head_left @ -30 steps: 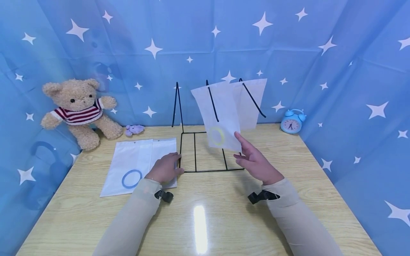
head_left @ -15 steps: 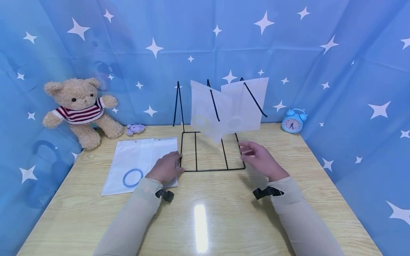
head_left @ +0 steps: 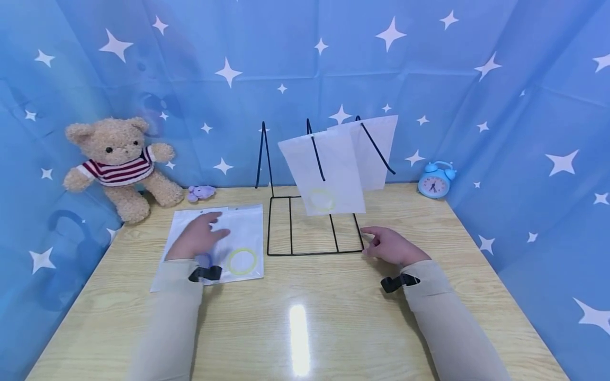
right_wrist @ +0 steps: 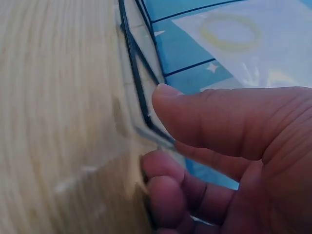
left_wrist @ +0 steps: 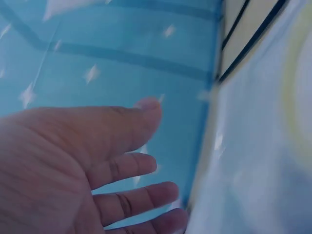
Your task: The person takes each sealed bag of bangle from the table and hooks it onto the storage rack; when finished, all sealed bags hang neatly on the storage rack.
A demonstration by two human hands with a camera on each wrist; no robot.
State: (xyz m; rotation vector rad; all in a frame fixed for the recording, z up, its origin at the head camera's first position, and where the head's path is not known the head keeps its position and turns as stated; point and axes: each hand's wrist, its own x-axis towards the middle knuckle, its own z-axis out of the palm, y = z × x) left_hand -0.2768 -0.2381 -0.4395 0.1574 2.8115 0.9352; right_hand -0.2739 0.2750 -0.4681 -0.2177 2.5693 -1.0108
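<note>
A black wire rack (head_left: pixel 290 226) with three upright hooks stands mid-table. A white translucent bag with a yellow ring (head_left: pixel 333 169) hangs from its middle hook, and another white bag (head_left: pixel 376 151) from the right hook. My right hand (head_left: pixel 392 246) is at the rack's front right corner; in the right wrist view its fingers curl and the wire passes between thumb and fingers. Over two flat, overlapping bags my left hand (head_left: pixel 195 238) hovers with fingers spread, holding nothing. One flat bag shows a yellow ring (head_left: pixel 242 261); the blue ring (head_left: pixel 205 260) is partly covered by my wrist.
A teddy bear (head_left: pixel 116 164) in a striped top sits at the back left, beside a small purple toy (head_left: pixel 200 192). At the back right stands a blue alarm clock (head_left: pixel 434 181). A starry blue curtain (head_left: pixel 267 42) surrounds the wooden table (head_left: pixel 343 317).
My left hand has left the rack's left side and moved left over the flat bags. My right hand has dropped from the hanging bag to the rack's corner. The yellow-ringed bag has swung.
</note>
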